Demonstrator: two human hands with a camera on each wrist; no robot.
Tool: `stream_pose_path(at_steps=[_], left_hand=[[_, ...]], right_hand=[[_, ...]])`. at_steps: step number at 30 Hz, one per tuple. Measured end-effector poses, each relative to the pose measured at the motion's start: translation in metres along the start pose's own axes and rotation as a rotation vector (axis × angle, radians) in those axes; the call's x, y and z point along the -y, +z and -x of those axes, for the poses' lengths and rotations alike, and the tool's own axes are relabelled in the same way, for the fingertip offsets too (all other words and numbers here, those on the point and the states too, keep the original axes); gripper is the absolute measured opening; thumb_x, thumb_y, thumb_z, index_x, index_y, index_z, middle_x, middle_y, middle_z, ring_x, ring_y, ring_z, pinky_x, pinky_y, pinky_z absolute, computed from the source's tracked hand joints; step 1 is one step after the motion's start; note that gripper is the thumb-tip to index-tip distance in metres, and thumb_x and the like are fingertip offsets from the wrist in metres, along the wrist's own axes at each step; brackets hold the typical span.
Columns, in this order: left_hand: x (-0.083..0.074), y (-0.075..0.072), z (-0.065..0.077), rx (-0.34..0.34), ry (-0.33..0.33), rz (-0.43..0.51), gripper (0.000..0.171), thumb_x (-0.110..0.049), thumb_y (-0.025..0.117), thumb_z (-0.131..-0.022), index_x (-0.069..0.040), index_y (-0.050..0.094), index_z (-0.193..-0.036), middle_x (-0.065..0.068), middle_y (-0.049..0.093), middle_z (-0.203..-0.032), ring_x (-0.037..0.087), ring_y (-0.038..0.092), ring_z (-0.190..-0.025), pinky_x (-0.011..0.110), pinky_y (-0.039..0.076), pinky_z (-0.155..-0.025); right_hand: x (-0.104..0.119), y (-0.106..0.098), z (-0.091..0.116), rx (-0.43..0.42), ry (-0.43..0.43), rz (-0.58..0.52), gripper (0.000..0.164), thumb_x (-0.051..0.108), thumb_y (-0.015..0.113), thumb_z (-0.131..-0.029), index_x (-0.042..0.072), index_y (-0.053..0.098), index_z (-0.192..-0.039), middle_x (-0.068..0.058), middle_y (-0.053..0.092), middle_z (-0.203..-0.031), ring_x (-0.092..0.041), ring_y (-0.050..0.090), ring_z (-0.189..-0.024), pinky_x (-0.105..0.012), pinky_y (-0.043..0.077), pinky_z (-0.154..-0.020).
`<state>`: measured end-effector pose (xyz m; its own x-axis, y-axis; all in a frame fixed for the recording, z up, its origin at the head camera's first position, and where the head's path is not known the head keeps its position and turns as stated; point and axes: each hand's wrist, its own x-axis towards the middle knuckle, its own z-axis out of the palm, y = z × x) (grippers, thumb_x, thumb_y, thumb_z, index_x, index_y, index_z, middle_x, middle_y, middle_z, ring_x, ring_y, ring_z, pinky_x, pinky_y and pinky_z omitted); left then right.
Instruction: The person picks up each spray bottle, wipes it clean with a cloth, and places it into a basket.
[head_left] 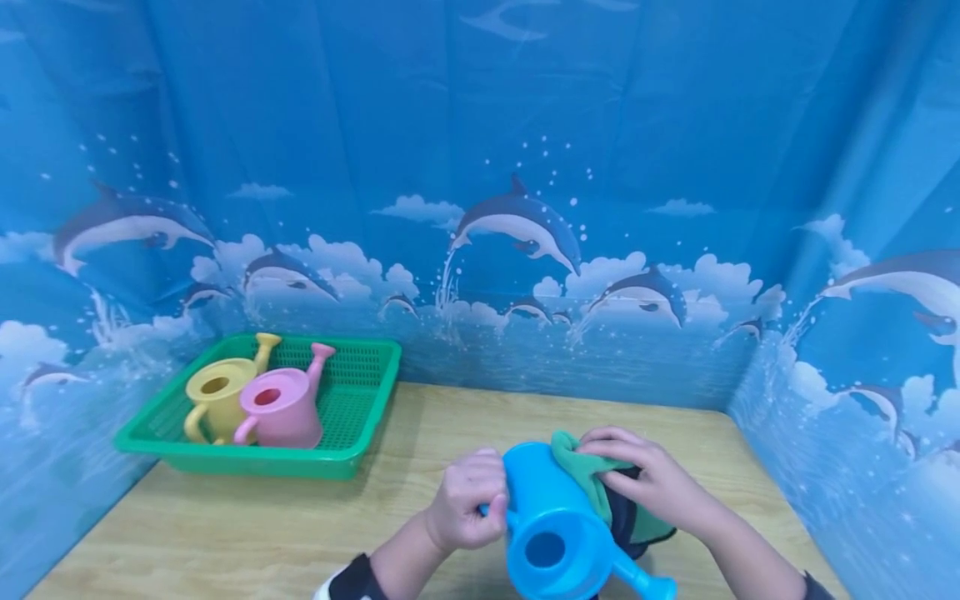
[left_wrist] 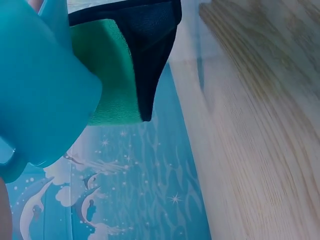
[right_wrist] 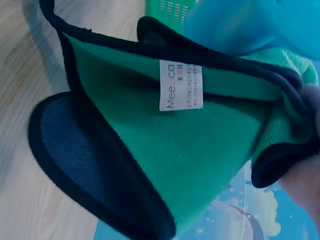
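A blue toy watering can is tilted over the near part of the table, its opening toward the camera and its spout pointing down to the right. My left hand grips the can by its handle. In my right hand is a green cloth with a dark border, pinched between fingers and thumb and lying against the can's side. The cloth hangs in folds in the right wrist view, showing a white label and a dark blue reverse. The left wrist view shows the can overlapping the cloth.
At the left of the table stands a green plastic basket. A yellow watering can and a pink watering can sit in it. Blue dolphin-print sheeting walls the wooden table at the back and sides.
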<state>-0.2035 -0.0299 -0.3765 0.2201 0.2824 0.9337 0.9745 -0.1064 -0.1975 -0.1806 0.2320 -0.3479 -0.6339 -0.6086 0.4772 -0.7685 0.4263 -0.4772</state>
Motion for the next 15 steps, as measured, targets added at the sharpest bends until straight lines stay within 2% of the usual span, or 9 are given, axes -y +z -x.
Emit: stream_pose_path(at_steps=[2, 5, 10, 15], left_hand=[[0.0, 0.0, 0.0, 0.021, 0.0, 0.005, 0.04, -0.005, 0.044, -0.091, -0.013, 0.037, -0.052, -0.005, 0.037, -0.048, 0.006, 0.03, -0.049, 0.015, 0.03, -0.055], [0.001, 0.001, 0.0, 0.048, -0.004, 0.012, 0.04, -0.007, 0.043, -0.092, -0.013, 0.037, -0.052, -0.005, 0.036, -0.048, 0.006, 0.03, -0.049, 0.014, 0.03, -0.055], [0.0, 0.002, 0.002, 0.054, -0.02, 0.013, 0.041, -0.007, 0.043, -0.092, -0.013, 0.037, -0.052, -0.005, 0.037, -0.048, 0.005, 0.031, -0.048, 0.014, 0.029, -0.055], [0.0, 0.003, 0.003, 0.052, 0.022, 0.014, 0.042, -0.006, 0.042, -0.092, -0.012, 0.037, -0.051, -0.005, 0.036, -0.048, 0.005, 0.03, -0.048, 0.014, 0.028, -0.055]], right_hand=[[0.003, -0.002, -0.002, 0.025, 0.038, 0.026, 0.032, 0.001, 0.061, -0.092, 0.013, 0.065, -0.121, -0.009, 0.063, -0.118, -0.006, 0.056, -0.114, -0.029, 0.053, -0.085], [0.008, -0.004, -0.003, 0.057, 0.051, 0.053, 0.031, 0.004, 0.06, -0.093, 0.015, 0.065, -0.121, -0.009, 0.064, -0.12, -0.013, 0.059, -0.114, -0.031, 0.054, -0.086], [0.018, -0.007, 0.002, 0.087, -0.055, 0.003, 0.04, -0.006, 0.059, -0.089, 0.018, 0.065, -0.122, -0.008, 0.063, -0.122, -0.01, 0.059, -0.116, -0.027, 0.053, -0.087], [0.028, -0.011, 0.005, 0.118, -0.166, -0.043, 0.049, -0.014, 0.059, -0.085, 0.017, 0.063, -0.123, -0.008, 0.061, -0.124, -0.009, 0.057, -0.118, -0.025, 0.052, -0.088]])
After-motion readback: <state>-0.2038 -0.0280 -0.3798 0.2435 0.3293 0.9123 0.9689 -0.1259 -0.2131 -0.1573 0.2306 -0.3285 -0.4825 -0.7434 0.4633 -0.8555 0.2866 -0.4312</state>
